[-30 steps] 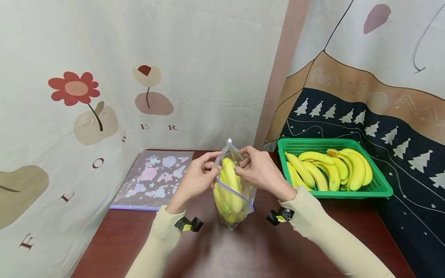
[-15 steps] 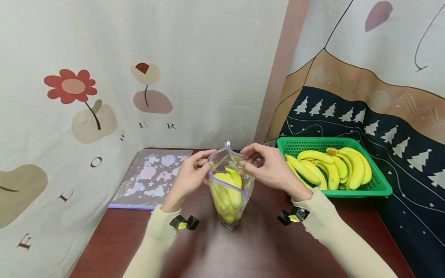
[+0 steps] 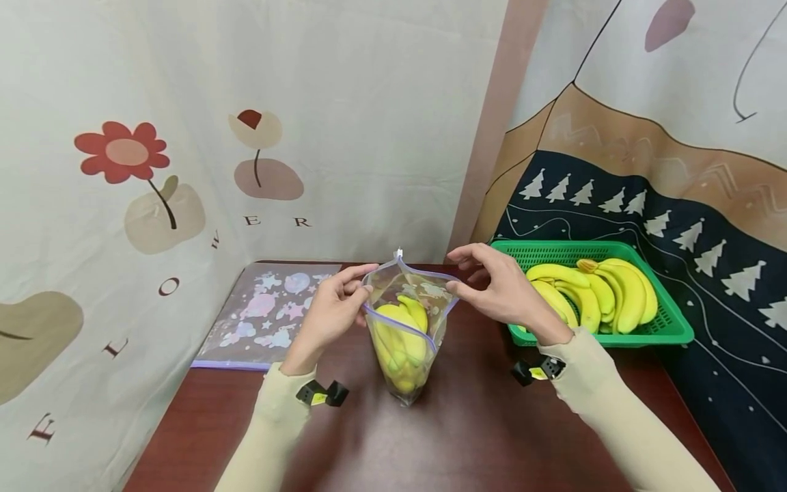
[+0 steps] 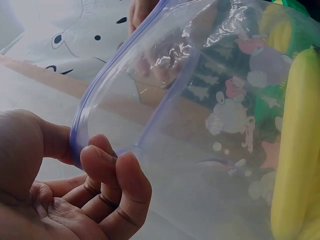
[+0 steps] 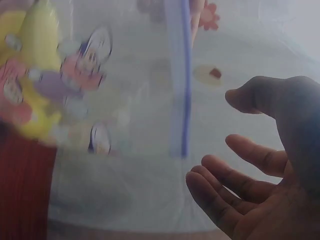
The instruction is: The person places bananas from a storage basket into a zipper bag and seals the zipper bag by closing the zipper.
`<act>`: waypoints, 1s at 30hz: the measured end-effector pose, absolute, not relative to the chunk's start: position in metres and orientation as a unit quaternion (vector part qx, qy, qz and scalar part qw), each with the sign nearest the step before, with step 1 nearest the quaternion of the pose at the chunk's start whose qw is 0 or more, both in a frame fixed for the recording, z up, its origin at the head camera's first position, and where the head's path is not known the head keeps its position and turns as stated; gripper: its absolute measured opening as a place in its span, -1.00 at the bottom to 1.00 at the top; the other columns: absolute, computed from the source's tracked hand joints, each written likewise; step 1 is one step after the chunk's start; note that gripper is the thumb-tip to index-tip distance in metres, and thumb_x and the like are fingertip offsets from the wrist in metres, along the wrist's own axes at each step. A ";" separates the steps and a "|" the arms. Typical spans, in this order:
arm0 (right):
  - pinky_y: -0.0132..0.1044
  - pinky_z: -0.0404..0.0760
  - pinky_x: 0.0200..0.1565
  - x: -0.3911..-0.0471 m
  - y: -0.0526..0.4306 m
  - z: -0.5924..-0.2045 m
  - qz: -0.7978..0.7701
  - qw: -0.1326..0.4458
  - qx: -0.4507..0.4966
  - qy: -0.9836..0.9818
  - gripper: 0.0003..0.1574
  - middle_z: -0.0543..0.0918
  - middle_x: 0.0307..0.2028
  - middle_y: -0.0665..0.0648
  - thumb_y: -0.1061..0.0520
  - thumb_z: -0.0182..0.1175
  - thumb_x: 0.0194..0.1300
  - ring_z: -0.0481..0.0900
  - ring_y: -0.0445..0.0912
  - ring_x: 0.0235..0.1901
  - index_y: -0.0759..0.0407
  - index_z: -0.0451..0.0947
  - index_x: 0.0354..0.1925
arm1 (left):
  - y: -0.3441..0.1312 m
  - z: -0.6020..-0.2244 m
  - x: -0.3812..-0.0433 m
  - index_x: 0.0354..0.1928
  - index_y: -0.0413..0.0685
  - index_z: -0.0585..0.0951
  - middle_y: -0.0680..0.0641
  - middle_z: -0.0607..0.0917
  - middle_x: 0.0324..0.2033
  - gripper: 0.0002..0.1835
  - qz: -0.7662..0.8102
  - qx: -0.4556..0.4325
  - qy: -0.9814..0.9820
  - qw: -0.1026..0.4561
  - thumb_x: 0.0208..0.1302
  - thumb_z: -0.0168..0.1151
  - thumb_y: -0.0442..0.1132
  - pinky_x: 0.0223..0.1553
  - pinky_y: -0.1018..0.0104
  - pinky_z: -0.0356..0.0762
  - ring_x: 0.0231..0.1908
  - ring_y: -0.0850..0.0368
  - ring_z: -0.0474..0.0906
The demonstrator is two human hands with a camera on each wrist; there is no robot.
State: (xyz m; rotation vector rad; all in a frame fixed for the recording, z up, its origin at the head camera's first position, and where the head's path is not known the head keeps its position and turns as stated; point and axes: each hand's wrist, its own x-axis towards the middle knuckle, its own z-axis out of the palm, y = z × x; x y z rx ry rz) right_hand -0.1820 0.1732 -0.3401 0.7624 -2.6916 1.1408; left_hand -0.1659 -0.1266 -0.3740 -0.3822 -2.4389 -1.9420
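A clear printed zip bag (image 3: 438,311) with a purple zip rim stands upright on the table, its mouth spread wide. Inside it sit bananas (image 3: 401,328), low in the bag. My left hand (image 3: 328,311) pinches the rim's left side between thumb and fingers; in the left wrist view the purple zip strip (image 4: 82,115) runs between them. My right hand (image 3: 504,290) is at the rim's right side, fingers and thumb spread apart. In the right wrist view, nothing lies between that hand's thumb (image 5: 250,95) and fingers, and the bag's edge is a little away from them.
A green basket (image 3: 667,338) with several bananas stands at the back right, behind my right hand. A flat printed zip bag (image 3: 240,348) with a purple strip lies at the back left. Printed cloth (image 3: 369,137) hangs behind the dark red table (image 3: 467,437).
Both hands have moved apart, the right one farther, and the bag's mouth has widened. The right fingers have come off the rim. The bananas sit lower in the bag than a second ago.
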 end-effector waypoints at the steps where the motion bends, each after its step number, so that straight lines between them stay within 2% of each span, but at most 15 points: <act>1: -0.05 0.75 -0.01 -0.185 0.176 -0.341 0.371 0.060 0.247 -0.893 -0.42 0.67 0.04 0.12 0.03 0.44 0.27 0.65 0.03 0.00 0.07 0.54 0.21 | -0.127 -0.374 -0.166 0.31 -0.14 0.56 -0.05 0.63 -0.56 -0.57 -0.618 -0.122 -0.777 0.001 0.44 0.12 -0.41 -0.57 0.20 0.66 -0.69 0.15 0.53; 8: 0.08 0.70 0.09 -0.206 0.200 -0.358 0.330 0.026 0.207 -0.921 -0.29 0.59 0.17 0.21 -0.06 0.40 0.32 0.54 0.08 0.11 0.12 0.44 0.33 | -0.126 -0.374 -0.165 0.31 -0.14 0.56 -0.04 0.64 -0.56 -0.57 -0.616 -0.122 -0.778 -0.002 0.44 0.12 -0.40 -0.55 0.12 0.68 -0.67 0.17 0.53; 11: 0.11 0.66 0.14 -0.214 0.211 -0.365 0.312 0.006 0.189 -0.931 -0.22 0.54 0.27 0.24 -0.14 0.35 0.36 0.52 0.13 0.17 0.13 0.38 0.39 | -0.126 -0.374 -0.164 0.30 -0.10 0.57 -0.01 0.64 -0.57 -0.58 -0.619 -0.117 -0.777 -0.003 0.44 0.13 -0.40 -0.55 0.16 0.67 -0.68 0.17 0.53; 18: 0.21 0.59 0.20 -0.229 0.232 -0.377 0.286 -0.039 0.158 -0.944 -0.09 0.43 0.38 0.33 -0.29 0.25 0.40 0.49 0.26 0.26 0.15 0.27 0.47 | -0.127 -0.375 -0.163 0.28 -0.12 0.58 0.00 0.62 -0.59 -0.59 -0.621 -0.114 -0.775 0.000 0.44 0.14 -0.39 -0.56 0.20 0.65 -0.69 0.03 0.53; 25: 0.32 0.43 0.34 -0.246 0.256 -0.387 0.262 -0.069 0.138 -0.953 -0.07 0.37 0.43 0.40 -0.23 0.23 0.43 0.38 0.33 0.37 0.23 0.19 0.50 | -0.128 -0.375 -0.164 0.29 -0.12 0.59 -0.01 0.62 -0.59 -0.59 -0.622 -0.122 -0.774 0.000 0.43 0.14 -0.40 -0.57 0.23 0.64 -0.69 0.06 0.52; 30: 0.38 0.35 0.36 -0.257 0.275 -0.397 0.232 -0.096 0.126 -0.960 -0.04 0.35 0.41 0.48 -0.21 0.22 0.44 0.32 0.38 0.39 0.28 0.15 0.52 | -0.128 -0.375 -0.163 0.28 -0.12 0.59 -0.09 0.60 -0.59 -0.59 -0.622 -0.123 -0.773 0.000 0.44 0.13 -0.40 -0.58 0.26 0.63 -0.70 0.10 0.51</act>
